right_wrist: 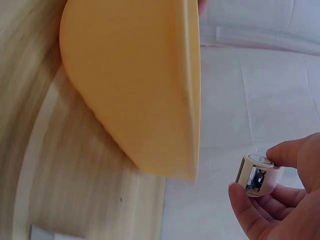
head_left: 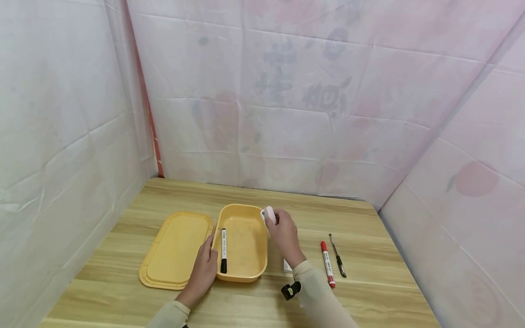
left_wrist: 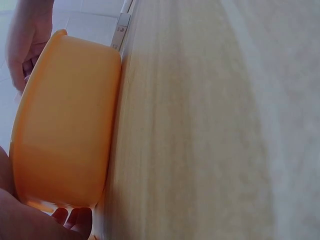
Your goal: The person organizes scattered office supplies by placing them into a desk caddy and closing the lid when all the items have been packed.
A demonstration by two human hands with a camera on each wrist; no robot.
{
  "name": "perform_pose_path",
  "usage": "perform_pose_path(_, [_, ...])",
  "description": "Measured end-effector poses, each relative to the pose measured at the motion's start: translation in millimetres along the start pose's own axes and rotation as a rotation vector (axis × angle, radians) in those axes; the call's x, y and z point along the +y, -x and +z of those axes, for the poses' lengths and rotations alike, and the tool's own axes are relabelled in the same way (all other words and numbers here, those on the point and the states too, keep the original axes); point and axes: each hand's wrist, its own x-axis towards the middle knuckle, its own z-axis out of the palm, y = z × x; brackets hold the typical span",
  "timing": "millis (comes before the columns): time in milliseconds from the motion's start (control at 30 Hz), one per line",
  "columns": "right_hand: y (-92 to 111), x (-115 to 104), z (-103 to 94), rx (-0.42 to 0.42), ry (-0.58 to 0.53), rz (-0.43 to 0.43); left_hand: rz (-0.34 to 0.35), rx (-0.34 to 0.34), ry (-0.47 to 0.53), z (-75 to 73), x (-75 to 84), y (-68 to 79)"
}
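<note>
A yellow plastic box (head_left: pixel 245 274) stands lidless on the table, with a black-capped white marker (head_left: pixel 223 250) lying inside along its left wall. My left hand (head_left: pixel 206 264) holds the box by its left side, thumb at the rim and fingers against the outer wall. Over the box's right rim, my right hand (head_left: pixel 285 232) pinches a small pale pink and white stapler (head_left: pixel 270 214). In the right wrist view, the thumb and fingers grip the stapler (right_wrist: pixel 259 176) from both sides, and its end shows a dark opening with metal inside.
The yellow lid (head_left: pixel 178 250) lies left of the box. A small white box (head_left: pixel 287 266) is partly hidden under my right wrist. Farther right lie a red marker (head_left: pixel 327 264) and a black pen (head_left: pixel 338 256). Printed cloth sheets (head_left: pixel 283 136) enclose the table's back and sides.
</note>
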Motion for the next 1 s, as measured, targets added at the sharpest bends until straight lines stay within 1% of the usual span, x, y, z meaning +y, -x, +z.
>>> perform_pose_path(233, [8,-7,12.5,-0.029,-0.007,-0.006,-0.004,0.002,0.007,0.3,-0.4,0.4])
perform_pose_path(467, [14,-9,24.6,-0.053,-0.018,-0.012,-0.003,0.013,-0.001,0.5,0.6,0.4])
perform_pose_path(700, [20,-12,37.2,-0.075,0.014,-0.051,-0.009,0.022,-0.010,0.8,1.4,1.9])
perform_pose_path(833, [24,-15,42.6,-0.081,0.018,-0.066,0.003,0.028,-0.002,0.8,2.8,2.2])
perform_pose_path(1000, [26,-16,50.1,-0.089,0.058,-0.089,0.017,0.041,-0.001,1.0,4.1,2.2])
